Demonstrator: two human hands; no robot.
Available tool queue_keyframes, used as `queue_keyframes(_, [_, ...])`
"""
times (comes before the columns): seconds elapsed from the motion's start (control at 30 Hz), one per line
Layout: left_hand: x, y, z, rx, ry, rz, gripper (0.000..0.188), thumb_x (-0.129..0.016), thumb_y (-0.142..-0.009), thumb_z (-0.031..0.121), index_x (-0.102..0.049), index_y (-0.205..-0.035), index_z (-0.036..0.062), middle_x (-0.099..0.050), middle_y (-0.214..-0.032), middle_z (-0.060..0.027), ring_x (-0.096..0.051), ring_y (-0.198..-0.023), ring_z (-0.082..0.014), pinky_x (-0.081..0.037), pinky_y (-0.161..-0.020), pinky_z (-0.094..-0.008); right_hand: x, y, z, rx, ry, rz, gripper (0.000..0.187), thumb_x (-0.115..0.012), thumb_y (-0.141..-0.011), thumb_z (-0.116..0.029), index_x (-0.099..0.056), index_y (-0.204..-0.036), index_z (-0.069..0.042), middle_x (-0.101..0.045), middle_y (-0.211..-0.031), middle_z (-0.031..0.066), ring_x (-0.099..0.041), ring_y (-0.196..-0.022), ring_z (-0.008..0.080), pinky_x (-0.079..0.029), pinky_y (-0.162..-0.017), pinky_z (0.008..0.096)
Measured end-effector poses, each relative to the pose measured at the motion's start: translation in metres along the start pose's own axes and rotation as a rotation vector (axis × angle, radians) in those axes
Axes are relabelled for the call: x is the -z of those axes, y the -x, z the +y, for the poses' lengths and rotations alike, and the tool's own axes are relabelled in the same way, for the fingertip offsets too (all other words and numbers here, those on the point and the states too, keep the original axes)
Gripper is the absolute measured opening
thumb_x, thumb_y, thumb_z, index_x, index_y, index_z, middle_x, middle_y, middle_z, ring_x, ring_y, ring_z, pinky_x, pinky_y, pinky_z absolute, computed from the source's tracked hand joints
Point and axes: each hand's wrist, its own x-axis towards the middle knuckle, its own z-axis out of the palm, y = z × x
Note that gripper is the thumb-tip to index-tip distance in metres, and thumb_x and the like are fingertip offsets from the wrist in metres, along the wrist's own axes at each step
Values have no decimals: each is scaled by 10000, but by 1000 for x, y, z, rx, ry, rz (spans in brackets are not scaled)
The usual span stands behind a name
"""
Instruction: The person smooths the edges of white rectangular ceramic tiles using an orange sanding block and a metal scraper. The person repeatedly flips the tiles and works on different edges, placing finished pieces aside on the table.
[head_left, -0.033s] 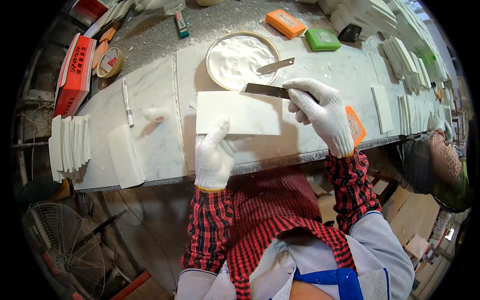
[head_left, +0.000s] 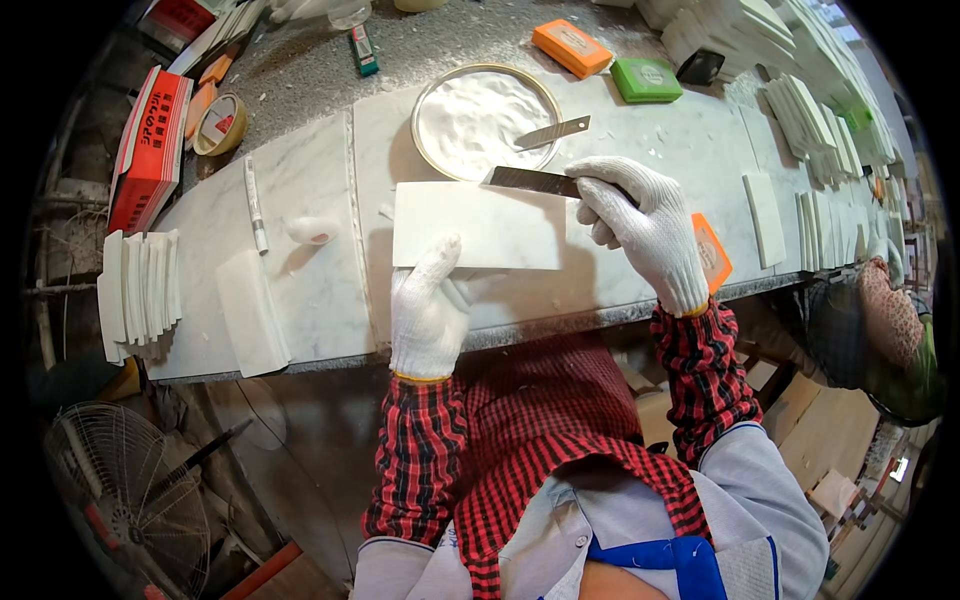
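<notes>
A worker in white knitted gloves and red-and-black checked sleeves holds a smooth, white rectangular slab (head_left: 500,225) on the near side of a round, gold-rimmed tin (head_left: 487,67) filled with rippled white paste (head_left: 465,115). The left hand (head_left: 430,315) is closed on the slab's near edge, thumb flat on its face, the other fingers mostly hidden beneath. The right hand (head_left: 640,225), to the near right of the tin, is curled firmly around the grip of a flat, dark metal blade (head_left: 530,181); the blade reaches over the slab's far edge, though whether the two touch cannot be told. A narrow grey metal strip (head_left: 556,133) leans in the tin across its right rim. Beneath lies a bench (head_left: 400,130) topped with grey-veined, marble-like panels. Beyond the tin to the right sit a glossy orange box (head_left: 571,48) and a flat green box (head_left: 645,79). Well to the tin's left are a slim white tube (head_left: 255,205), a rounded white piece (head_left: 311,230) and a tall red carton (head_left: 150,150).
</notes>
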Motion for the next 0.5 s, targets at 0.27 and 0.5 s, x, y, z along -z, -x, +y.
queue_keyframes(0.27, [4,-7,0,6,-13,-22,414,-589,-1010,103,-515,-1401,-14,-649,-1302,-174,-698,-1130,-347,-626,-895,-512,-4,-2,5,325,251,80,190,-678,-960,-42,-728,-1133,19,-718,-854,59,-658,-732,83,-542,-639,257])
queue_keyframes(0.5, [5,2,4,7,-55,2,425,-591,-1004,89,-512,-1406,-24,-640,-1312,-179,-685,-1152,-357,-621,-909,-529,7,-10,-3,55,13,-38,224,-651,-985,-156,-751,-1116,-5,-684,-801,18,-620,-693,68,-473,-568,224])
